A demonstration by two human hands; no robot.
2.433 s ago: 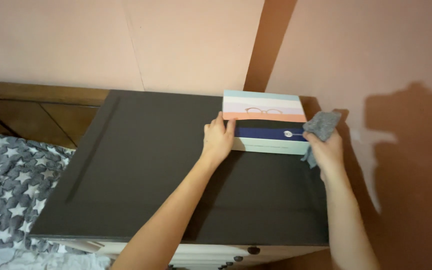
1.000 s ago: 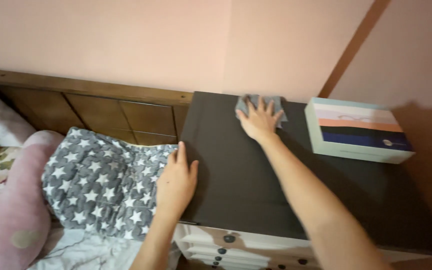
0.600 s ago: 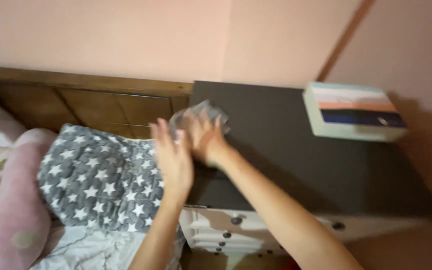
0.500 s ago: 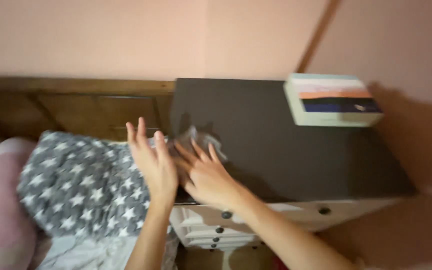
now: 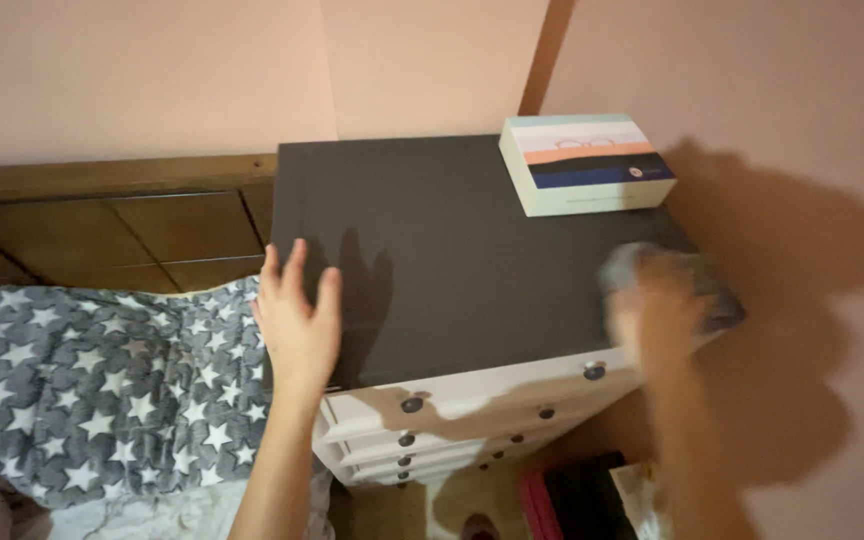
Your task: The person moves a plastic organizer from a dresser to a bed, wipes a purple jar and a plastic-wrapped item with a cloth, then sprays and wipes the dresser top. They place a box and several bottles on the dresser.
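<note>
Left hand flat, fingers spread, palm down. Right hand blurred, forearm extended, grip unclear.

Pink walls, wooden headboard (dim light)

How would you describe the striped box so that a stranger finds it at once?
Find the dark top of the white dresser beside the pink wall. At its back right corner lies a flat rectangular box. Its lid has pale blue, orange and navy bands, the only coloured thing on that dark surface.

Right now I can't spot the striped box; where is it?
In the head view, the striped box sits at the dark dresser top's far right corner by the wall, beyond the right hand.
</note>
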